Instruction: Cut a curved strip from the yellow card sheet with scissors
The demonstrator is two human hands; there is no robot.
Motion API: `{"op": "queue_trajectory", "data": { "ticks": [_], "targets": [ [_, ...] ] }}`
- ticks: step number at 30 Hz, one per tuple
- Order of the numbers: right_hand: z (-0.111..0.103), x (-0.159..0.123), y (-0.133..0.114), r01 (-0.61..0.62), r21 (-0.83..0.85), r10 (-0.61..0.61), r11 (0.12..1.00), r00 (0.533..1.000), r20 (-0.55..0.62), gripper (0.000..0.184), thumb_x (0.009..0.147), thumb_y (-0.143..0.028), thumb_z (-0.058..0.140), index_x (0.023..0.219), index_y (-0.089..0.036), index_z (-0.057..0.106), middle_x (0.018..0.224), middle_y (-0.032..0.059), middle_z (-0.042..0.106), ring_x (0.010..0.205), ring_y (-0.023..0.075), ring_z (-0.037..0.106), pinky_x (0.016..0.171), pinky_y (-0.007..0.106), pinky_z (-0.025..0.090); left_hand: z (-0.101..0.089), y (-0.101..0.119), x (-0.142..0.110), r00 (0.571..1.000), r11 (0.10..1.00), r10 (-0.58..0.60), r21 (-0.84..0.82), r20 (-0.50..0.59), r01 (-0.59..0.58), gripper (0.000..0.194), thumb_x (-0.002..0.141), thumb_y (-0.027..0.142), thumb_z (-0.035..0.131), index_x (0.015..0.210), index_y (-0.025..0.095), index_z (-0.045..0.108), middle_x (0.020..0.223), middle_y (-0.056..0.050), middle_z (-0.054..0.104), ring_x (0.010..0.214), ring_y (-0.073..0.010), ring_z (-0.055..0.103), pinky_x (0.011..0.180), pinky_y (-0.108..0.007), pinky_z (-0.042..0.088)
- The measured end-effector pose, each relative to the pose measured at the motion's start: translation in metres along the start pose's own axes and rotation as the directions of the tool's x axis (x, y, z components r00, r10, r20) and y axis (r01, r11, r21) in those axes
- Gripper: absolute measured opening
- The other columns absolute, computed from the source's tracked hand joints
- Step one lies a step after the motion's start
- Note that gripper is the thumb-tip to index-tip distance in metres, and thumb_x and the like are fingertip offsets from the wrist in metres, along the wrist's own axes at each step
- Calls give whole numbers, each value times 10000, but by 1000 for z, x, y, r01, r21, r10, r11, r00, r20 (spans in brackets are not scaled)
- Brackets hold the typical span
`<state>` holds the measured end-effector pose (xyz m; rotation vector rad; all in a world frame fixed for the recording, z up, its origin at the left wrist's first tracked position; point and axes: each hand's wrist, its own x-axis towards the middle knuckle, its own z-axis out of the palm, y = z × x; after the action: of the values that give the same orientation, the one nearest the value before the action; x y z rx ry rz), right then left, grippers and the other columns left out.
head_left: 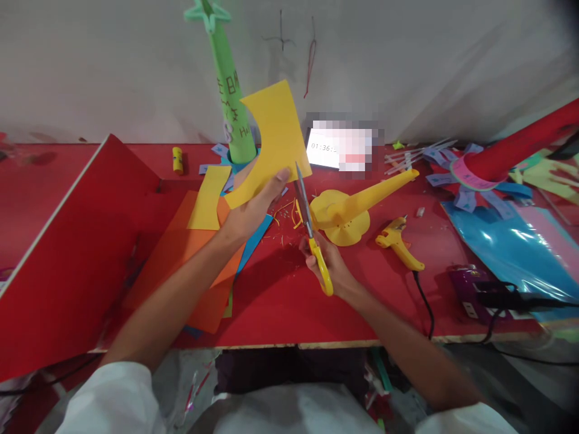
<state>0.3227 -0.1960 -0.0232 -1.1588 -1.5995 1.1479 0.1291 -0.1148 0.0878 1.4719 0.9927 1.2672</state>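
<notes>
Head view: the left hand (253, 208) pinches a yellow sheet of paper (271, 141) near its lower edge, thumb on the front face and fingers behind, holding it upright above the red table (280, 301). The right hand (328, 262) is closed through the yellow handles of the scissors (312, 232), whose blades point up and meet the paper's lower right edge; whether the blades are parted cannot be made out.

The paper looks light and fairly stiff, like thin card: it stands without drooping, yet it would likely crease if squeezed hard, so a grip close to the cut line seems best.

Just right of the scissors lies a yellow paper cone (357, 205) on its side, with a yellow glue gun (400, 241) beyond it. Orange sheets (190, 265) lie under the left forearm, and a green cone (230, 96) stands behind the paper.
</notes>
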Motion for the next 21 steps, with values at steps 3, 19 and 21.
{"op": "queue_trajectory", "data": {
  "ticks": [3,19,21],
  "targets": [
    [0,1,1,18,62,-20,998,1000,24,628,912,-890,539,942,-263,520,868,11,641,720,174,581,654,335,443,2,6,-4,1000,998,15,58,9,-15,546,930,645,740,704,245,444,617,47,351,571,-132,330,577,-330,321],
    [-1,1,-5,-26,81,24,996,999,26,587,890,-852,606,927,-272,525,828,-1,616,687,169,560,613,328,431,1,-3,-7,999,993,26,113,25,-29,499,934,726,712,819,261,572,675,18,499,593,-144,391,573,-328,317],
    [-1,1,-5,-23,75,20,997,999,38,583,904,-848,594,936,-271,521,826,-4,614,684,167,559,622,333,430,1,-2,-7,999,993,30,115,19,-32,488,945,708,709,806,261,568,650,21,478,588,-146,395,570,-329,314]
  ]
}}
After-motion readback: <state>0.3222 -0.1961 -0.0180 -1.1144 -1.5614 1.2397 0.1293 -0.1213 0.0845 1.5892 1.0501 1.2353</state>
